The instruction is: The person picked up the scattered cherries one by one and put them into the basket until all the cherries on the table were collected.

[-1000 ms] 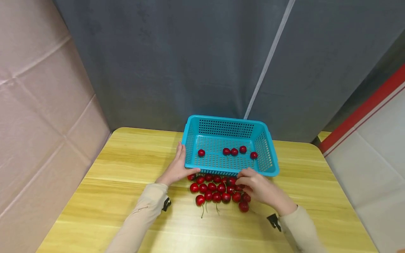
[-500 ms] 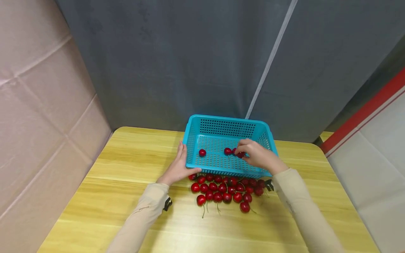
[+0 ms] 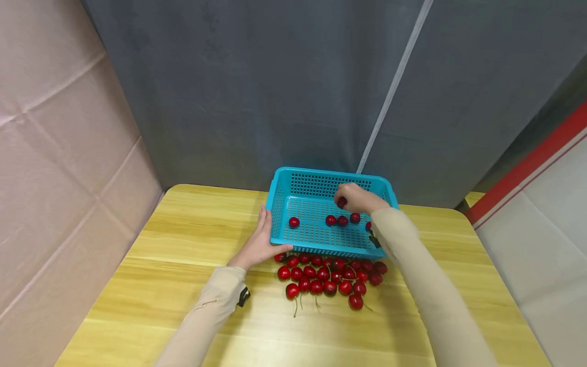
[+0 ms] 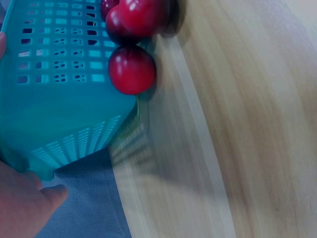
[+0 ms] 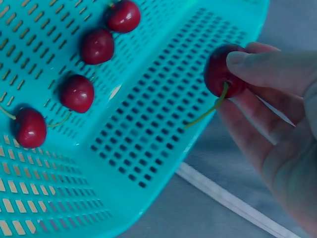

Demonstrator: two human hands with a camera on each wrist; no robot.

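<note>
A blue plastic basket [image 3: 316, 250] stands at the back of the table with several dark red cherries [image 3: 342, 220] on its floor. My left hand [image 3: 259, 244] rests at the basket's front left corner, thumb along the front rim and straight fingers against the left side. Over the basket's far part, my right hand [image 3: 357, 198] pinches a cherry [image 5: 220, 74] between thumb and fingers, its green stem hanging down in the right wrist view. Several more cherries [image 3: 316, 287] lie in rows on the table, close along the basket's front wall.
The wooden table [image 3: 192, 229] ends at a grey curtain [image 3: 257, 102] just behind the basket. A pale covered wall [image 3: 69, 178] stands at the left, and a white panel with a red strip [image 3: 527, 168] at the right.
My right hand has gone from the cherries in front of the basket, up and over its rim, to the basket's far side with a cherry. The left hand has stayed at the corner.
</note>
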